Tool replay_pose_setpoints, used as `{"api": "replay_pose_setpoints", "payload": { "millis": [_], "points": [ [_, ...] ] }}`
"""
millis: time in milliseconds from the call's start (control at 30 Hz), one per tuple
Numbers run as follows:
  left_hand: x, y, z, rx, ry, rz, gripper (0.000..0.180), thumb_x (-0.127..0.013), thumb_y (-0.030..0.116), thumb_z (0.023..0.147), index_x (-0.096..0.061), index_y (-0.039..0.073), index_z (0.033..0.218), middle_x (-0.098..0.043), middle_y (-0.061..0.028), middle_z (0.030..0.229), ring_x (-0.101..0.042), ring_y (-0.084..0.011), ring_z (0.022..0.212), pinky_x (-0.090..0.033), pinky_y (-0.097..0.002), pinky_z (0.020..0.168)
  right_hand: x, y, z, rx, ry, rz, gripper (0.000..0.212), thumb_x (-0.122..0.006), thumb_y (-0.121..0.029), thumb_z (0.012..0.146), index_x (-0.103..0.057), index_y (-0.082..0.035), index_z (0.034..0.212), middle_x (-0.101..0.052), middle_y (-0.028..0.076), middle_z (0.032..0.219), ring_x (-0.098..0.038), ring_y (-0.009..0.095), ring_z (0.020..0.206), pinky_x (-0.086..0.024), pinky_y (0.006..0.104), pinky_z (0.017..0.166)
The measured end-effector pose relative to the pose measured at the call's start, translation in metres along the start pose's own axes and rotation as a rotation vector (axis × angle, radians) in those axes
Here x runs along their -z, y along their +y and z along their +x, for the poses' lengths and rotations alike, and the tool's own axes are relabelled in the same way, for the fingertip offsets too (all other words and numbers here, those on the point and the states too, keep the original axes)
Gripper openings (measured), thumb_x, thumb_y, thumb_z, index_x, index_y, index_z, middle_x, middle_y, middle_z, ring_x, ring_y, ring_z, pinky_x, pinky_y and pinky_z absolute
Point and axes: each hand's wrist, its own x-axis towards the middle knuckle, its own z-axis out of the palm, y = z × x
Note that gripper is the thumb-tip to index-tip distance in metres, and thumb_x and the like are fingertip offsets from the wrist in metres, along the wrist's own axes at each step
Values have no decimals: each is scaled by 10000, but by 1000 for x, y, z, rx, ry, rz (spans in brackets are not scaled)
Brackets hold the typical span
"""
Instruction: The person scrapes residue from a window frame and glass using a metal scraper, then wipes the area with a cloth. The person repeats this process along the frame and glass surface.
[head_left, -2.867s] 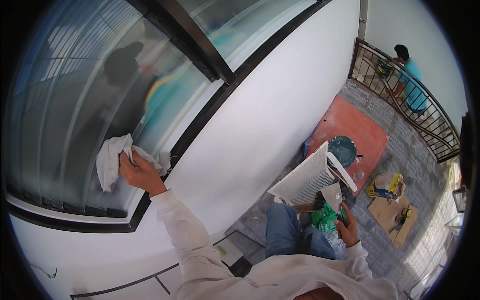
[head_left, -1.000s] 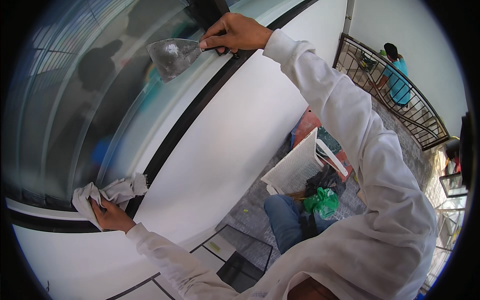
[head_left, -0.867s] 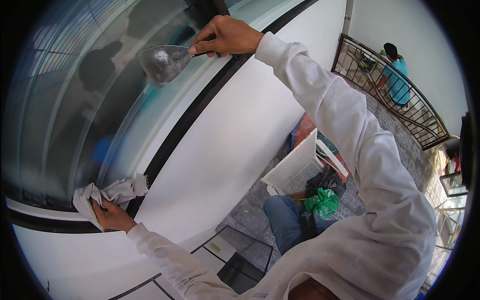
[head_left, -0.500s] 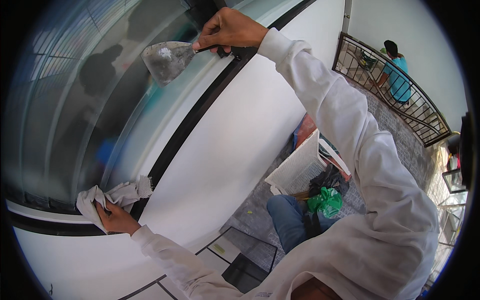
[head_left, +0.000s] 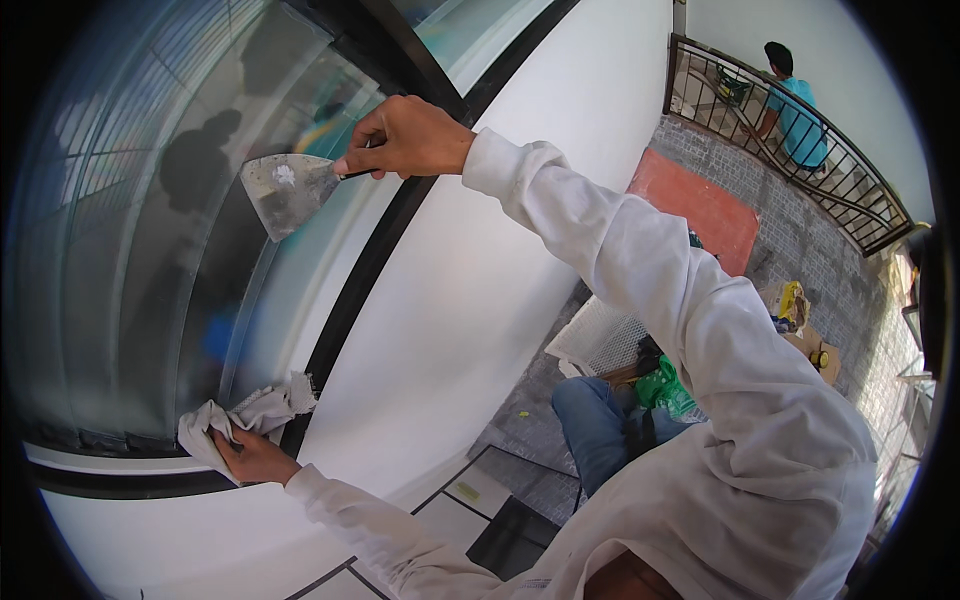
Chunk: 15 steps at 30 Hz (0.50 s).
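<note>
Between the fingers and thumb of my right hand (head_left: 408, 138) is the handle of a putty knife (head_left: 290, 192). Its wide grey blade bears a white smear and is in front of the glass window pane (head_left: 150, 270); whether it touches the glass I cannot tell. Lower down, my left hand (head_left: 256, 458) grips a crumpled whitish rag (head_left: 225, 425) at the bottom corner of the black window frame (head_left: 345, 325). Part of the rag lies over the frame.
A white wall (head_left: 450, 290) slopes down beside the window. Below are a white mesh panel (head_left: 600, 338), a green plastic bag (head_left: 665, 388), a red mat (head_left: 700, 205) and a cardboard box (head_left: 815, 350). Beyond a metal railing (head_left: 790, 140) sits a person in a turquoise shirt (head_left: 800, 125).
My right hand has moved down and left along the window with the putty knife. The view has shifted slightly, showing more of the red mat. My left hand stays at the corner with the rag.
</note>
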Motion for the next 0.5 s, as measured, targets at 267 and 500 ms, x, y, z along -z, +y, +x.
{"api": "replay_pose_setpoints", "payload": {
  "millis": [267,500],
  "points": [
    [9,-1,6,-8,-78,44,227,-662,72,942,-700,-79,1106,-719,-178,1085,-685,-268,921,-542,-350,853,-14,26,-39,-130,273,449,417,-716,-412,903,-725,4,884,-655,58,654,-529,104,462,-428,260,434],
    [8,-11,7,-102,-43,11,229,-661,102,925,-713,-49,1089,-734,-171,1042,-696,-290,852,-550,-357,790,-32,25,-26,-33,255,682,415,-736,-379,895,-714,32,841,-667,74,669,-526,92,463,-453,253,467]
  ]
}}
